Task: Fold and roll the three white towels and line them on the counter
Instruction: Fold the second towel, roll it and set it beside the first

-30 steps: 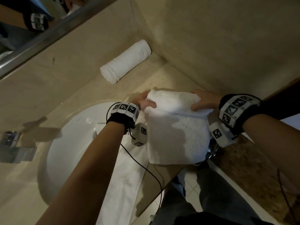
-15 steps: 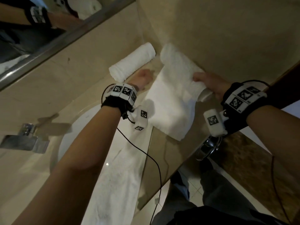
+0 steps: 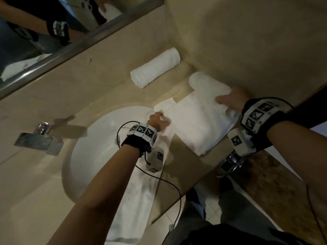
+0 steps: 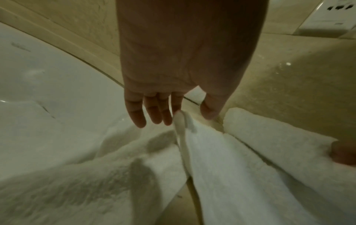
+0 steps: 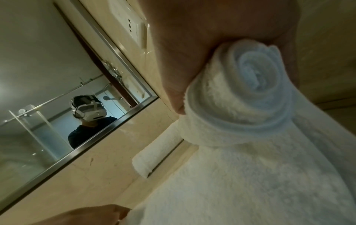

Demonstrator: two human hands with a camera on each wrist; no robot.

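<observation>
One rolled white towel [image 3: 155, 67] lies at the back of the counter [image 3: 178, 152], also visible in the right wrist view as the rolled towel [image 5: 156, 156]. A second, half-rolled towel [image 3: 200, 124] lies flat on the counter with its roll [image 3: 207, 84] against the right wall. My right hand [image 3: 228, 100] grips that roll's near end; its spiral [image 5: 256, 73] shows in my palm. My left hand [image 3: 160, 119] has straight fingers [image 4: 154, 114] that touch the raised left edge [image 4: 182, 121] of the flat part. A third, unrolled towel [image 3: 136, 200] lies across the sink's front.
The white sink basin [image 3: 99, 131] sits left of the towels, with a chrome faucet [image 3: 39, 138] further left. A mirror [image 3: 53, 32] runs along the back wall. A chrome fitting [image 3: 230, 165] hangs below the counter's front edge. A wall socket [image 4: 331, 15] is on the wall.
My right hand lifted the half-rolled towel from the counter's front and set it down nearer the right wall. My left hand let go of the roll and moved to the towel's left edge.
</observation>
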